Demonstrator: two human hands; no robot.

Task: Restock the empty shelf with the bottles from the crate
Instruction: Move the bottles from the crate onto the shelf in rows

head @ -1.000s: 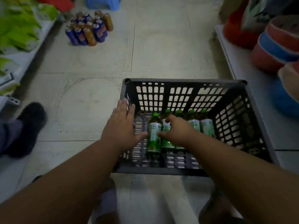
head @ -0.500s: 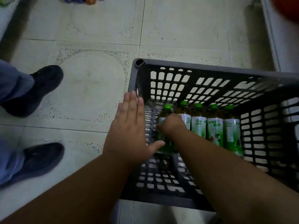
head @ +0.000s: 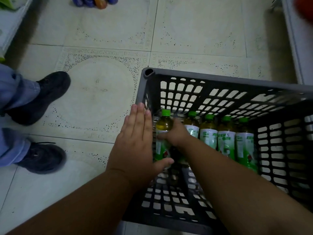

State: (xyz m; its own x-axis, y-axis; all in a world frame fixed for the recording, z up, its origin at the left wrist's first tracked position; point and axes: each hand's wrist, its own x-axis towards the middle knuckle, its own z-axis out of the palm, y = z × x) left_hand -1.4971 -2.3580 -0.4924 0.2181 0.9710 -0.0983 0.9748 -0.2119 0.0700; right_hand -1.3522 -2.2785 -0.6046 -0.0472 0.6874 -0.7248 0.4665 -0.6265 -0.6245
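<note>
A dark slatted plastic crate [head: 220, 78] stands on the tiled floor, with a row of green-capped tea bottles [head: 226, 141] upright inside. My right hand [head: 176, 134] reaches into the crate and grips the leftmost bottle [head: 163, 124] round its middle, lifted a little above the row. My left hand [head: 135, 143] lies flat with straight fingers over the crate's left wall, its thumb stretched under the held bottle's base.
Another person's two dark shoes [head: 42, 99] and blue trouser legs stand on the floor at the left. A cluster of cans [head: 94, 1] sits at the top edge. White shelf bases run along the left [head: 10, 28] and right [head: 298, 39] edges.
The view has tilted down and closer to the crate. My right hand has closed round the leftmost bottle and raised it slightly; my left hand stays flat on the crate's left wall.
</note>
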